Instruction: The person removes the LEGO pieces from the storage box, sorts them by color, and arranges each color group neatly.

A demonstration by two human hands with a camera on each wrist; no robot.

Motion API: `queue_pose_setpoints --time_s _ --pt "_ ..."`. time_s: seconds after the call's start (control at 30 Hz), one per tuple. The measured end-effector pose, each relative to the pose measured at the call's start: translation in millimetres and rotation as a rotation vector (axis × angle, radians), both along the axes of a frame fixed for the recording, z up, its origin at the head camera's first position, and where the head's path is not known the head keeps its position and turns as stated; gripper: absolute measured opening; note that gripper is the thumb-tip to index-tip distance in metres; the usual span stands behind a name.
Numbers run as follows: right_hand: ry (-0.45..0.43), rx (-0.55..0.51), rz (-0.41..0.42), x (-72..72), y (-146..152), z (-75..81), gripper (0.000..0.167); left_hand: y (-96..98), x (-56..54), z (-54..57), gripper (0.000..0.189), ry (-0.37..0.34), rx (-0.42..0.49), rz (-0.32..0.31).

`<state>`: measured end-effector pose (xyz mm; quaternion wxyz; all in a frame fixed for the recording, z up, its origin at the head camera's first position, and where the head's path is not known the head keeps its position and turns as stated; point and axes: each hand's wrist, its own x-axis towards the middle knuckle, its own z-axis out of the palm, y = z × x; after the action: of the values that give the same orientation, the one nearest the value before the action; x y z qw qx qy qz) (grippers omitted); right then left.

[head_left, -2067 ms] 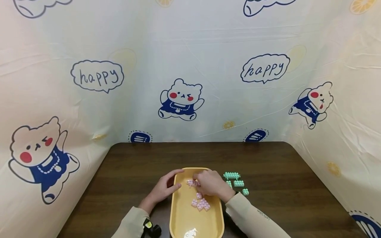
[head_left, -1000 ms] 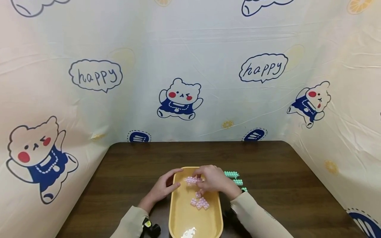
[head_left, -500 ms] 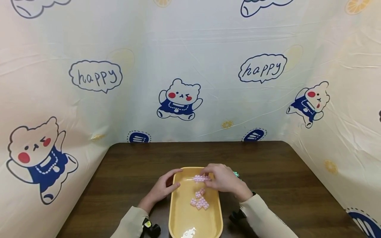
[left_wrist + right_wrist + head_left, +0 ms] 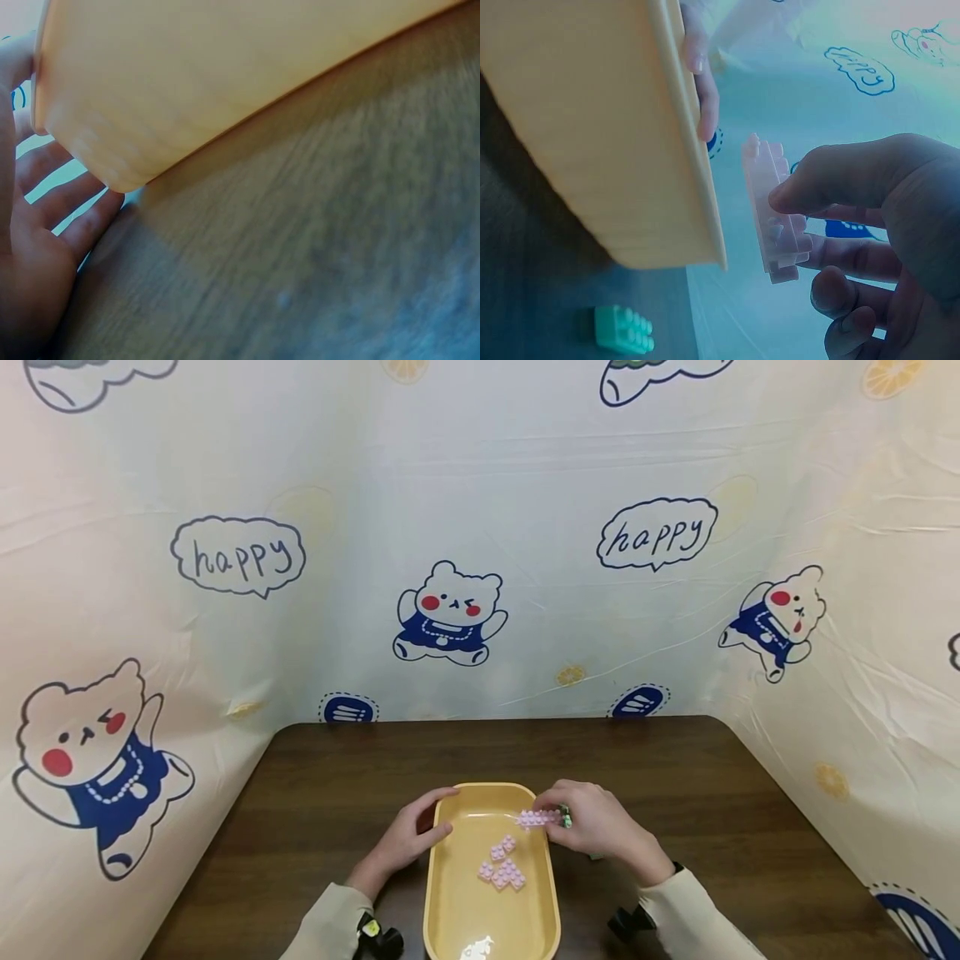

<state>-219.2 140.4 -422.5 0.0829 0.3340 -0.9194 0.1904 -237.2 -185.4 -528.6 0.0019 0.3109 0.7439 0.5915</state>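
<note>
In the head view, my left hand (image 4: 408, 831) holds the far left corner of a yellow tray (image 4: 437, 902), thumb and index finger over its rim. The left wrist view shows the other fingers (image 4: 64, 202) spread against the outer wall. My right hand (image 4: 596, 820) pinches a long pink studded toy brick (image 4: 534, 819) between thumb and fingers, over the tray's right rim. In the right wrist view, this pink brick (image 4: 763, 202) stands on end, apart from the tray wall (image 4: 607, 127). Several smaller pink bricks (image 4: 504, 872) lie inside the tray.
A green brick (image 4: 619, 330) rests on the table beside the tray. Another green piece (image 4: 566, 816) shows partly behind my right hand. The dark wooden table (image 4: 337, 760) ends at a patterned curtain (image 4: 337, 635) at the back and sides.
My right hand has gripped the long pink brick and carried it right, from inside the tray to over its right rim. The green bricks are now mostly covered. My left hand stays put.
</note>
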Motion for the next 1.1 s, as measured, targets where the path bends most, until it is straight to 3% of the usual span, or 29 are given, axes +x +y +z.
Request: queue_pose_setpoints --time_s 0.47,0.77,1.1 --pt "0.019 -0.016 -0.024 11.1 23 -14.0 0.020 -1.9 0.1 -3.8 0.051 0.009 -0.020 0.019" --pt "-0.037 -0.021 -0.066 13.7 32 -18.4 0.022 1.5 6.6 12.0 0.051 -0.025 -0.005 0.010" --pt "-0.024 -0.003 -0.083 15.6 41 -24.5 0.025 -0.7 -0.7 -0.8 0.052 -0.012 -0.001 0.000"
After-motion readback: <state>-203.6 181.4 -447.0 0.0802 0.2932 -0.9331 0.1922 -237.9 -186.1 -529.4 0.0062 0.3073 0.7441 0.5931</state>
